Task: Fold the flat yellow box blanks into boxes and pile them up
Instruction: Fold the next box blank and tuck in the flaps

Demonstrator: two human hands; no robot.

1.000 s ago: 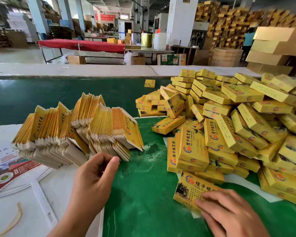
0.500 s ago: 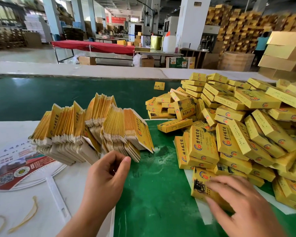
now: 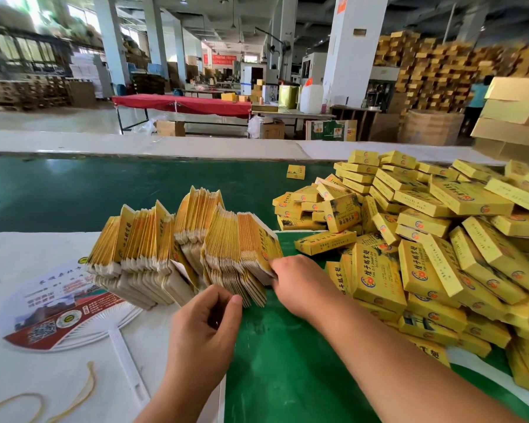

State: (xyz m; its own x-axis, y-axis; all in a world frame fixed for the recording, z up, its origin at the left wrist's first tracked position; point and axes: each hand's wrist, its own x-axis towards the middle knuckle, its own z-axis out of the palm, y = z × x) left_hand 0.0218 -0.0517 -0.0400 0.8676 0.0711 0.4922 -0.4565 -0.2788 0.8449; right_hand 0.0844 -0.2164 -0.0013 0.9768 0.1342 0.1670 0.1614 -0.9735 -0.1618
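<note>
Well underway: big heap of folded boxes (image 3: pixel 440 239) piled right, thick row of flat blanks (image 3: pixel 177 254) left to fold. Right hand (image 3: pixel 300 285) pinching end blank; left hand (image 3: pixel 205 328) loosely curled, empty.

I count two hands of mine: my left hand (image 3: pixel 203 326) near the flat blanks, my right hand (image 3: pixel 300 285) with its grip on the rightmost of them. The flat blanks (image 3: pixel 177 251) stand on edge in one long fanned row, far too many to count singly; they fall into roughly four bunches. To the right is one heap of folded boxes (image 3: pixel 425 239), many dozens, more than I can number. One single box (image 3: pixel 296 172) lies alone on the far green belt. On the table at the near left there is one printed hand fan (image 3: pixel 58 312) and what look like two rubber bands (image 3: pixel 83 392).
</note>
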